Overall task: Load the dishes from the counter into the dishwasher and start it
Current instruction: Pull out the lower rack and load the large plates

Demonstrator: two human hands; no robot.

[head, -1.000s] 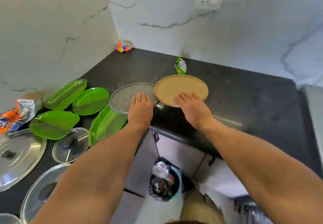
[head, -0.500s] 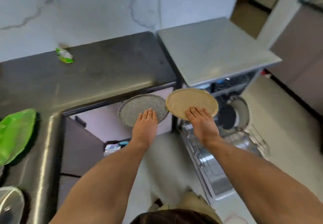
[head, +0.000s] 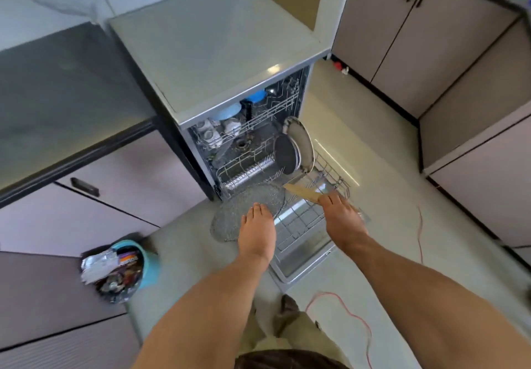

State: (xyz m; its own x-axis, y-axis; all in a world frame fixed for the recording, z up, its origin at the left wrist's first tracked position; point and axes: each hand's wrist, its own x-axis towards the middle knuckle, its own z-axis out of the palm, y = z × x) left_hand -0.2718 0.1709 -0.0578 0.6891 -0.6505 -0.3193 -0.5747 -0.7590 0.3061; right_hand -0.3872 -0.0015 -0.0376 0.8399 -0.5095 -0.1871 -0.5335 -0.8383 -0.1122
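Left hand (head: 255, 233) grips grey speckled plate (head: 244, 207) flat, near-left of open dishwasher (head: 218, 52). Right hand (head: 342, 219) grips tan plate (head: 301, 193), tilted, seemingly edge-on, over pulled-out lower rack (head: 301, 220).

Bare forearms (head: 207, 305), khaki-olive trousers (head: 293, 331)

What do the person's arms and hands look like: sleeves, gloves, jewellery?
The left hand and right hand are bare: no gloves, and no rings or watch visible. The left forearm and right forearm are uncovered as far as the frame edge; no sleeve shows. Neither wrist has straps or markings.
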